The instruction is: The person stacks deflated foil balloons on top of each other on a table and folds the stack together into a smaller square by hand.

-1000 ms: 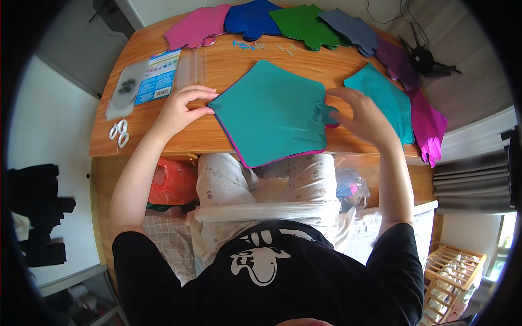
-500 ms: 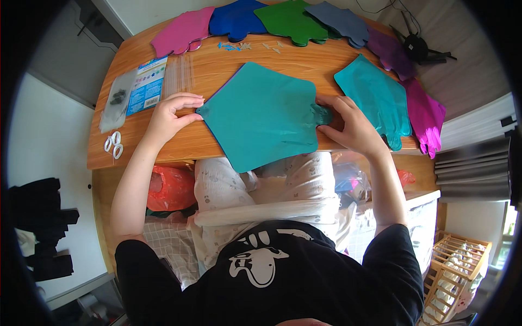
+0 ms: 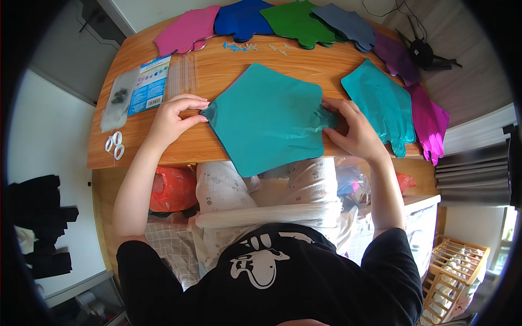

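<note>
Wood-topped table (image 3: 315, 62), curved by the lens, pale walls about it; a wooden rack (image 3: 459, 266) stood low at far right. Both hands were at work over the table's near edge. Left hand (image 3: 179, 120) pinched the left corner of a teal sheet (image 3: 266, 117) between thumb and fingers; right hand (image 3: 359, 133) gripped the tab on its opposite side, thumb nearer the body. The sheet lay between them, roughly five-sided, creased beside both grips — its lowest corner overhung the table edge, above the lap. A thin purple edge showed beneath its upper left side.

Right of the right hand: a second teal piece (image 3: 378, 100), then a magenta piece (image 3: 429, 122). Along the far edge — pink stack (image 3: 187, 30), blue stack (image 3: 242, 22), green stack (image 3: 299, 24), grey-blue stack (image 3: 348, 27), with dark purple (image 3: 397, 57) rounding the corner. Small blue and pale bits (image 3: 236, 47) lay before them. Left: clear strips (image 3: 182, 76), a printed card (image 3: 149, 89), white rolls (image 3: 115, 144).
</note>
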`<state>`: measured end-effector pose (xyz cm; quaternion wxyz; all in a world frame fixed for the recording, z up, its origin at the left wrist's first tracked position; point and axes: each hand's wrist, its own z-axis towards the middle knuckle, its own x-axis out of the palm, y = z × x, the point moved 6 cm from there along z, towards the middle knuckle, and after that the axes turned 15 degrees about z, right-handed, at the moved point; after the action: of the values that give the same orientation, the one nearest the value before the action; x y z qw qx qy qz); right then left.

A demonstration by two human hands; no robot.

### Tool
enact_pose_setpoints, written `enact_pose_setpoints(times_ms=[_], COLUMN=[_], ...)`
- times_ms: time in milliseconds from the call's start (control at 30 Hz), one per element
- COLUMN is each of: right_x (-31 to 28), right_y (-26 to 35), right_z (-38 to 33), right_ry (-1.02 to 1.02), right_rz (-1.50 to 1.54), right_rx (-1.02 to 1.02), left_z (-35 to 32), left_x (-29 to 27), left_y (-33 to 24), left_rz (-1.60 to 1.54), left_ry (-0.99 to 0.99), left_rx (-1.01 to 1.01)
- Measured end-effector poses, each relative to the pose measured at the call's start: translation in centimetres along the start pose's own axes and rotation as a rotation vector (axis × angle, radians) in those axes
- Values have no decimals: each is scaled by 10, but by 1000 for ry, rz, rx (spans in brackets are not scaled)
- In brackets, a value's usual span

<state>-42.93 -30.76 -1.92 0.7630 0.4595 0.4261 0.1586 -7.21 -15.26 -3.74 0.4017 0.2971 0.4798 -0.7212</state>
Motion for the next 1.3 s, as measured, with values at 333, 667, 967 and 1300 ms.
enact_pose_setpoints(times_ms=[333, 667, 967, 1300], right_x=[-1, 2, 1, -3], right_y=[5, -1, 0, -2], right_z=[-1, -2, -3, -6], right_ry=[-9, -37, -45, -105], right_rz=[-33, 40, 38, 45], right_rx=[-58, -12, -15, -50], left_z=[-2, -3, -4, -2], left_x=[-4, -2, -1, -5], left_y=[1, 8, 11, 3], left_rz=[7, -41, -66, 4], left_ry=[3, 18, 29, -10], left_rx=[-8, -82, -114, -11])
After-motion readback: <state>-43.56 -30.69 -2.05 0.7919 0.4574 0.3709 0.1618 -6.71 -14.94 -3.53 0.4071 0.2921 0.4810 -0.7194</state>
